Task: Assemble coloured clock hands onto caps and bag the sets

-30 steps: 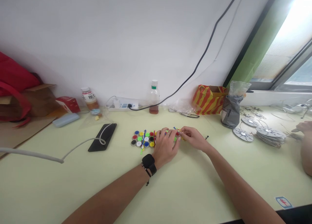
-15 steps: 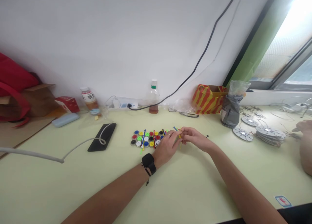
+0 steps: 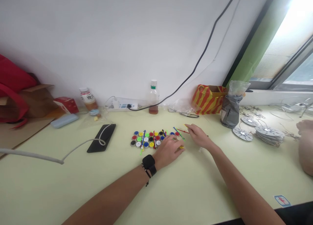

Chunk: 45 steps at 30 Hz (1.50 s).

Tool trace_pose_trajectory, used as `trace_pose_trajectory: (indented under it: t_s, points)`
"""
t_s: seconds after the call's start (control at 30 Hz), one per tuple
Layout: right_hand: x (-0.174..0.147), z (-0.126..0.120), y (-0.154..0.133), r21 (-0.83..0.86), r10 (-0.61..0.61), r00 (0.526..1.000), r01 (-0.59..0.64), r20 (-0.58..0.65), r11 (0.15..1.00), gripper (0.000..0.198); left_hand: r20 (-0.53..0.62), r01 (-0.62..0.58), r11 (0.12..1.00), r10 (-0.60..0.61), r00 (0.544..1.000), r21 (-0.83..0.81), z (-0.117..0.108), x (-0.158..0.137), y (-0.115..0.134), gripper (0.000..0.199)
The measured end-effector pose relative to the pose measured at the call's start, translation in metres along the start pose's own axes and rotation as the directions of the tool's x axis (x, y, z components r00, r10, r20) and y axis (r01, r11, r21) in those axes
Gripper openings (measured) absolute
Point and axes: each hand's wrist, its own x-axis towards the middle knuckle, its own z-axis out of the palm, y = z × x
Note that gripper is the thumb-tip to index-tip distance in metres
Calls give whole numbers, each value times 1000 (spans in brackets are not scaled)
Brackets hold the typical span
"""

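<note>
Rows of small colored round discs in clear casings [image 3: 146, 139] lie on the table, with thin arrow-shaped plastic sticks [image 3: 154, 139] laid across them. Over the right end of the rows is my left hand [image 3: 168, 149], palm down, covering several discs. Its bent fingers close on a yellow disc [image 3: 181, 147]. Just to the right, my right hand [image 3: 199, 136] pinches a small yellow piece [image 3: 186, 125], mostly hidden by the fingers. A thin red stick [image 3: 183, 131] reaches up to these fingers; I cannot tell whether it is held. A blue and green stick pair [image 3: 179, 133] lies between the hands.
A black phone-like slab [image 3: 101, 138] with a grey cable lies left. Bottles [image 3: 154, 101], a power strip [image 3: 122, 105] and a striped bag [image 3: 207, 99] line the wall. Stacked grey discs [image 3: 270, 133] stand right, near another person's arm [image 3: 305, 146].
My hands have moved apart. The right hand has shifted right and slightly up from the left one, exposing the blue and green sticks and a red one. The left hand stays nearly in place.
</note>
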Motion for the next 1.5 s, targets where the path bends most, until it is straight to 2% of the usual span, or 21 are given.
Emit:
trace_pose_trajectory:
  t_s: [0.17, 0.23, 0.37, 0.6, 0.77, 0.87, 0.93, 0.97, 1.0, 1.07, 1.13, 1.2, 1.27, 1.4, 1.5]
  points:
    - [-4, 12, -4, -78, -94, 995, 96, 35, 992, 36, -29, 35, 995, -32, 999, 92, -4, -1, 4, 14]
    - [-5, 14, -4, -145, -92, 995, 97, 36, 985, 36, -60, 60, 990, -52, 997, 128, -4, -1, 5, 14]
    - [-3, 11, 3, -279, -58, 998, 46, -36, 959, 31, -95, 100, 982, -86, 992, 158, -3, -2, 6, 20]
    - [-1, 6, 10, -222, 19, 1000, -14, 22, 975, 19, -91, 118, 978, -104, 990, 171, -1, -2, 4, 27]
    - [-1, 8, 5, -164, 20, 998, -10, 64, 986, 22, -107, 125, 983, -111, 988, 134, 0, -3, 4, 30]
    - [1, -6, 8, -70, 16, 999, -13, 45, 997, 27, -102, 133, 982, -120, 988, 132, 0, -3, 3, 32]
    - [0, -25, 12, -50, 27, 1000, -28, -16, 998, 27, -96, 139, 980, -126, 987, 143, 1, -4, 2, 32]
    - [-1, -36, 14, -54, 24, 1000, -24, -9, 998, 26, -94, 139, 979, -126, 988, 149, 2, -4, 2, 33]
    - [-3, -47, 16, -52, 19, 999, -18, 29, 998, 24, -94, 141, 978, -128, 987, 151, 2, -4, 3, 33]
    - [-8, -66, 19, -15, 20, 977, -18, 212, 1000, 20, -105, 147, 978, -132, 986, 147, 1, -4, 4, 36]
    - [-14, -78, 20, 35, 20, 925, -36, 380, 999, 19, -128, 167, 977, -151, 980, 131, -4, -1, 5, 36]
    - [-18, -83, 20, 54, 27, 889, -58, 457, 997, 19, -158, 205, 973, -187, 970, 106, -13, 4, 7, 31]
    - [-19, -82, 21, 41, 42, 889, -68, 456, 997, 20, -194, 249, 966, -232, 953, 69, -25, 10, 6, 22]
    - [-15, -74, 21, -14, 58, 914, -57, 402, 998, 20, -234, 280, 960, -276, 932, -16, -53, 20, -3, 20]
    - [-12, -67, 14, -5, 57, 927, -60, 371, 998, 18, -195, 273, 959, -284, 939, -82, -68, 22, -12, 15]
